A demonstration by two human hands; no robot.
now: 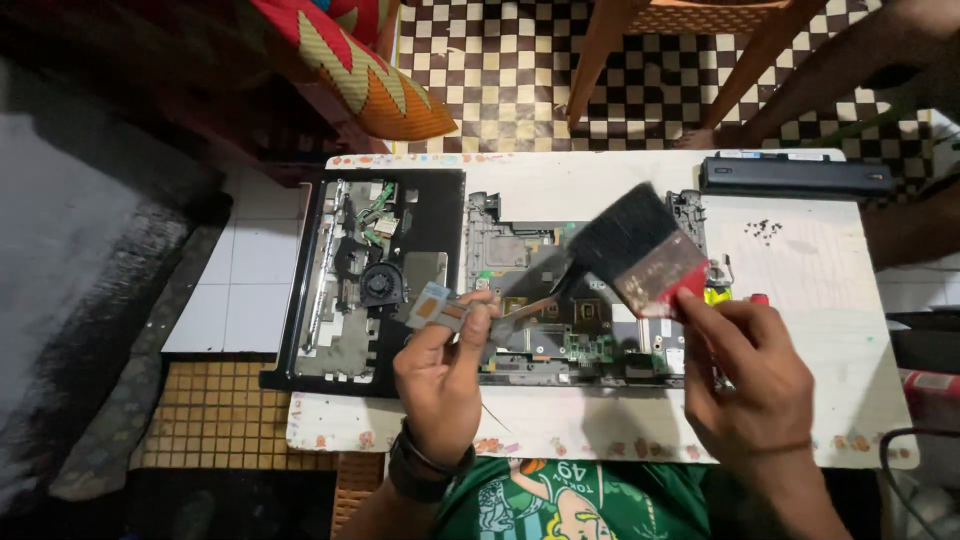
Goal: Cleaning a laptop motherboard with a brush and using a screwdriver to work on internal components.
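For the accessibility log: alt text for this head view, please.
Left hand holds a copper-piped metal heat sink while the right hand sweeps a wide black-bristled, red-banded brush above an opened laptop motherboard on a white board; a black laptop shell lies alongside.

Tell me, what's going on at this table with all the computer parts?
A person sits at a white board with a laptop taken apart on it. The left hand holds up a copper heat pipe part, while the right hand holds a wide black-bristled paintbrush over the exposed circuit board. The black laptop shell with its fan lies to the left.
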